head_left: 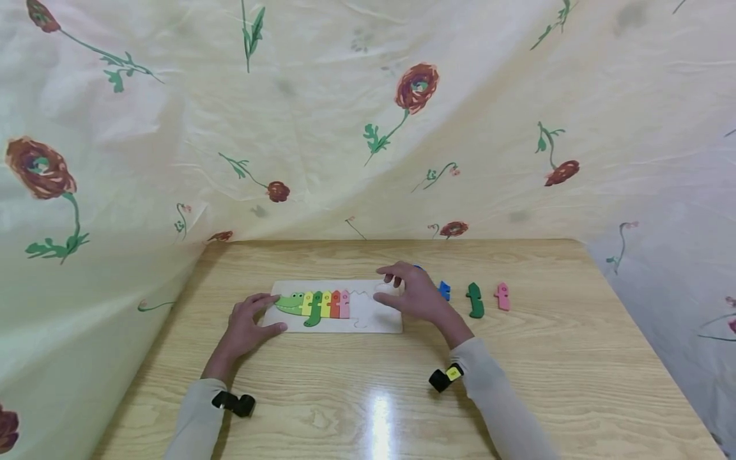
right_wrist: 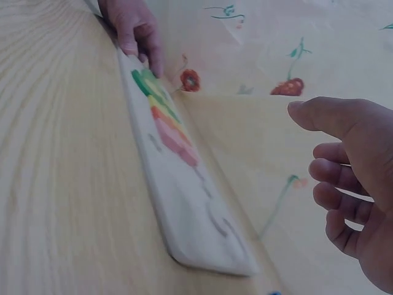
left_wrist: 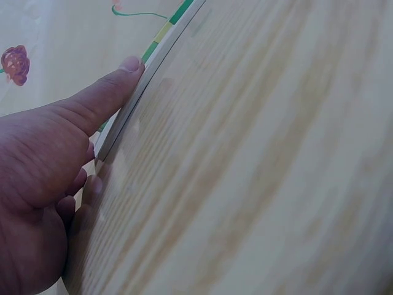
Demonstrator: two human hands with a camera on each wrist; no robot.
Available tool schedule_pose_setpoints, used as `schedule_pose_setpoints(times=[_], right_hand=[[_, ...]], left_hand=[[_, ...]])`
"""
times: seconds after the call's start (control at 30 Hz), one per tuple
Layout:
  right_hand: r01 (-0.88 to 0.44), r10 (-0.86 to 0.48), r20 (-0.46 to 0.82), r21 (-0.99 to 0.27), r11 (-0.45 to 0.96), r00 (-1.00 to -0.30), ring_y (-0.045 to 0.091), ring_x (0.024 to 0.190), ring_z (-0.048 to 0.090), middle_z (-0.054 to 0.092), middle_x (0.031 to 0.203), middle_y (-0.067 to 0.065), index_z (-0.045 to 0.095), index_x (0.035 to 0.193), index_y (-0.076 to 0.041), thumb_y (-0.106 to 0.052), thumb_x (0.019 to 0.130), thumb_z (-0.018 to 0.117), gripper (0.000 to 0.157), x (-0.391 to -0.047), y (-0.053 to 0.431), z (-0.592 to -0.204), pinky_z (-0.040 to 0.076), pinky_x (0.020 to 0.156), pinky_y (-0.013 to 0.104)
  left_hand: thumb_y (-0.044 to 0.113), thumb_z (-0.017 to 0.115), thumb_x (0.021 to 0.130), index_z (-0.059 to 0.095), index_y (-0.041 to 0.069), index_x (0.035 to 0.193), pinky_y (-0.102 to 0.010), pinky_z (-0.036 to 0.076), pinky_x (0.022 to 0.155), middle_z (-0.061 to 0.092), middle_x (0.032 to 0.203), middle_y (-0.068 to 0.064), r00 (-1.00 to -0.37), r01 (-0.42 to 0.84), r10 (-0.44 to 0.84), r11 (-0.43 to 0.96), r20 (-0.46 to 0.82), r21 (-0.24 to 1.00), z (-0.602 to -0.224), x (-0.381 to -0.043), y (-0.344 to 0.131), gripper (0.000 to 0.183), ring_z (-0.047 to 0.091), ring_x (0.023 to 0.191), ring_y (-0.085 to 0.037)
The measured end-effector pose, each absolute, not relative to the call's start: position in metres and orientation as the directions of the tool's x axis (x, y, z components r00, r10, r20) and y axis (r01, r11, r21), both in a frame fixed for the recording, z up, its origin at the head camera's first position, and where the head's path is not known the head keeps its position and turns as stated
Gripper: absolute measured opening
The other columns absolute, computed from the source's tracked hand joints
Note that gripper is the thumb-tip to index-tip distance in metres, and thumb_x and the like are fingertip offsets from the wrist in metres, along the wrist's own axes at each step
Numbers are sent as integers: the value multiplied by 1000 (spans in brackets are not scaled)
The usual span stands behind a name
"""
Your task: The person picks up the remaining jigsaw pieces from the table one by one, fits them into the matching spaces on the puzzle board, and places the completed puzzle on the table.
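A pale wooden puzzle board [head_left: 379, 319] lies flat on the table with a crocodile design. Its left part carries a green crocodile head [head_left: 289, 305] and several coloured body pieces in a row; its right part shows bare outlines. My left hand [head_left: 244, 327] holds the board's left end, the thumb at the near edge and the fingers toward the far side. In the left wrist view the thumb [left_wrist: 110, 92] lies against the board's edge. Above the board's right end hovers my right hand [head_left: 418, 295], thumb and fingers apart, nothing between them in the right wrist view.
Right of the board lie loose pieces: a blue piece [head_left: 444, 291], a green piece with a foot [head_left: 475, 300] and a pink piece [head_left: 503, 296]. Another bit of blue [head_left: 418, 267] peeks out behind my right hand. A flowered cloth [head_left: 322, 128] hangs behind the table [head_left: 322, 396].
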State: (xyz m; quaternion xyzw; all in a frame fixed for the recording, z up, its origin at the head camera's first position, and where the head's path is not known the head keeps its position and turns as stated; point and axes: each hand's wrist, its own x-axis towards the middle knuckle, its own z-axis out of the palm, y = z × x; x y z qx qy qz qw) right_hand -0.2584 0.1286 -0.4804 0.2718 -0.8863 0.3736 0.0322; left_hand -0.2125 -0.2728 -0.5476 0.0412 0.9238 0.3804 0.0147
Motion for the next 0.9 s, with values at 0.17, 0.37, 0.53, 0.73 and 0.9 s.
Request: schedule_pose_setpoints(times=[0.17,0.37,0.53,0.73,0.9], right_hand=[[-517,-441,290,-627,583,-849,27,90,61,68,106,13,69,130,-8,-32,87,83,51,-259,151,-473,51,74,38],[-543,-435,334,-615,572,-836,31,89,62,67,101,7,71,127,-8,-30,87,83,48,-257,178,-467,52,72,40],[-533,-402,352,-610,586,-845,30,85,61,66,100,4,71,126,-11,-28,87,83,45,-253,201,-464,49,66,32],[-530,-364,387,-570,628,-847,21,83,59,66,102,3,70,127,-11,-26,86,84,47,-251,228,-461,51,68,36],[-512,-345,383,-554,657,-857,21,83,59,66,101,2,69,130,-11,-26,86,84,48,-249,250,-463,52,69,43]], left_hand=[[41,85,83,55,16,148,-69,22,111,40,157,-19,-996,66,88,706,5,705,-548,-213,-272,76,28,142,-45],[42,84,83,54,17,149,-68,22,111,40,157,-18,-996,61,84,714,1,698,-548,-213,-272,76,28,141,-44],[42,85,83,55,17,149,-68,23,111,40,157,-18,-997,55,80,709,-3,703,-548,-213,-272,77,28,141,-43],[43,85,82,55,17,149,-68,24,111,40,158,-18,-997,58,81,712,1,700,-548,-214,-272,77,28,141,-44],[44,85,82,55,18,149,-68,24,111,40,158,-17,-997,56,80,718,-3,694,-549,-214,-274,78,29,141,-43]])
